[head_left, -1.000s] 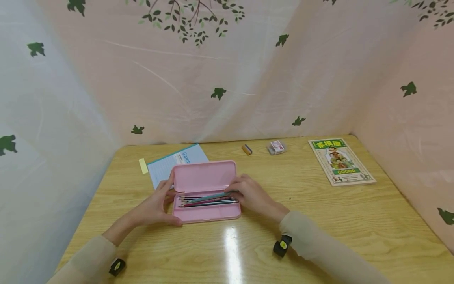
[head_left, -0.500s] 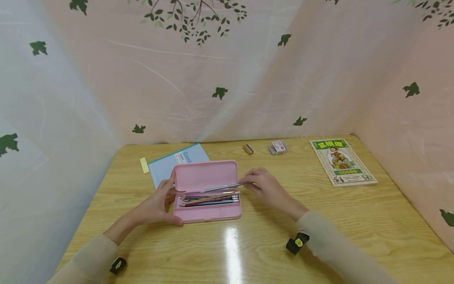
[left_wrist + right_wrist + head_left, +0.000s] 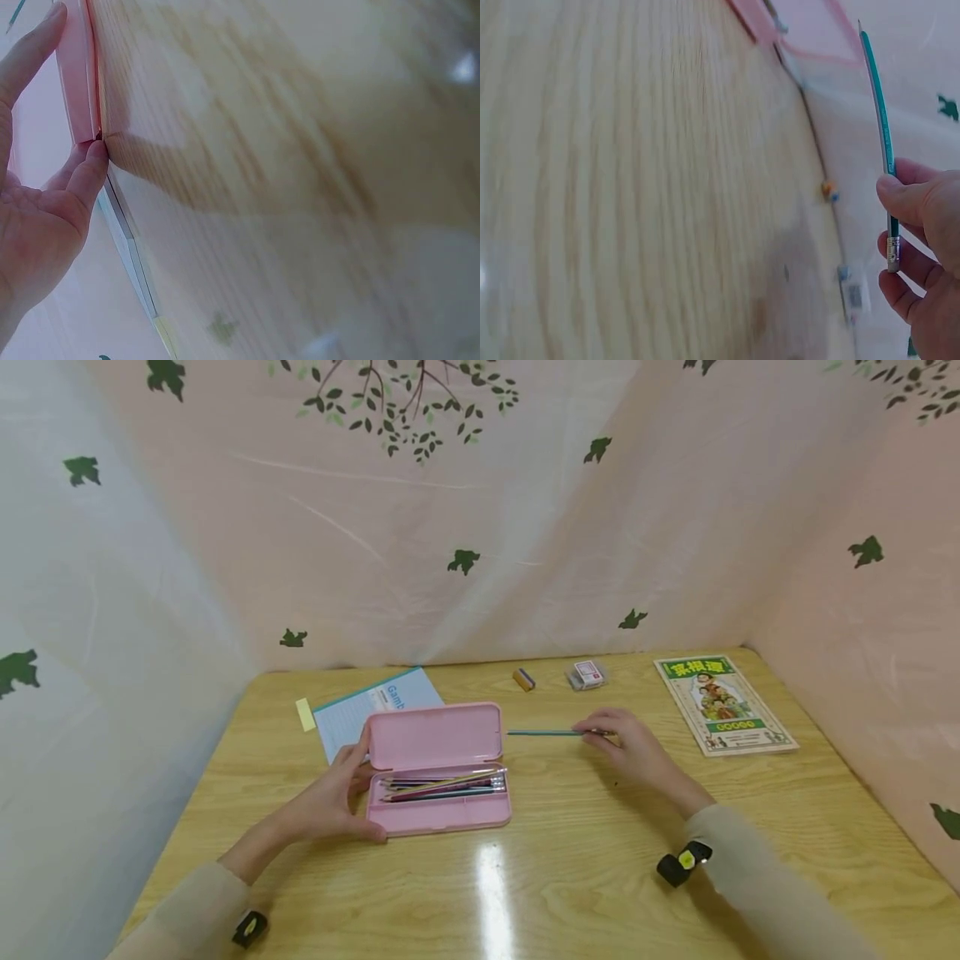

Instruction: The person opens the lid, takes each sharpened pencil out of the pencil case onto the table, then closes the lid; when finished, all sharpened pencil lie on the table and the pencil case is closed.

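Observation:
An open pink pencil case (image 3: pixel 435 737) stands on the table with its lid raised, several pencils (image 3: pixel 442 783) lying in its back compartment. My left hand (image 3: pixel 318 802) holds the case by its left end, thumb at the front corner and fingers at the hinge side. Between thumb and fingertips my right hand (image 3: pixel 633 747) pinches a teal pencil (image 3: pixel 543 732) near its eraser end, to the right of the case. That pencil's sharpened tip points left toward the lid. In the right wrist view the silver ferrule (image 3: pixel 893 247) shows by the fingers.
Behind the case lies a blue notebook (image 3: pixel 341 714), partly covered, with a yellow strip (image 3: pixel 304 713) beside it. A small orange-and-blue object (image 3: pixel 523 679) and a clear-wrapped box (image 3: pixel 587 674) sit near the back edge. An illustrated booklet (image 3: pixel 720 703) lies at the right.
My right hand has lifted the teal pencil out of the case and carried it to the right, turning it nearly level. The left hand stays on the case.

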`<state>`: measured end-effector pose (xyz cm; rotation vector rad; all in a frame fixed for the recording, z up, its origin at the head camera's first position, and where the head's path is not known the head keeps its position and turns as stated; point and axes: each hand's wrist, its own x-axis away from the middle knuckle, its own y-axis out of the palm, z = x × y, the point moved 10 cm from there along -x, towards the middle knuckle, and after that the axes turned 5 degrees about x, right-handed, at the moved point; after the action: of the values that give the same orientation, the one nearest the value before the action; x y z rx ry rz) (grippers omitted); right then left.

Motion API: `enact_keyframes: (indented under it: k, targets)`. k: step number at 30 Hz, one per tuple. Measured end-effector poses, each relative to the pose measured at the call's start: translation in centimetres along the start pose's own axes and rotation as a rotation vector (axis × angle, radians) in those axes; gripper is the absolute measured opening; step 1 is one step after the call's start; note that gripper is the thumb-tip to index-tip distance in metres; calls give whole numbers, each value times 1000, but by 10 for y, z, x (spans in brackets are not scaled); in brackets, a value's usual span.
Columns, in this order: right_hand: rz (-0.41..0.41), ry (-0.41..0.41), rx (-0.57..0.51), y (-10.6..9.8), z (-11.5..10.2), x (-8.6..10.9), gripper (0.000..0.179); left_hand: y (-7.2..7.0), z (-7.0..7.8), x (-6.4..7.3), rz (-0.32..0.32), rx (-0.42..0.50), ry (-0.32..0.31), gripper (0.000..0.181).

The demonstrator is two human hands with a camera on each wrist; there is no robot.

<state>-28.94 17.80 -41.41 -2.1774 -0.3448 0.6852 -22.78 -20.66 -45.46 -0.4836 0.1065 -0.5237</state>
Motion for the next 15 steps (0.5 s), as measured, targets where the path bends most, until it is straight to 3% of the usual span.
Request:
enact_keyframes:
  k: [9,15]
  targets:
    - [-6,84,27,-9,46,11,19,0,1,6,0,-8,0,146]
    - [-35,139,37,-12,63,14,18,-1,1,2,6,0,1,146]
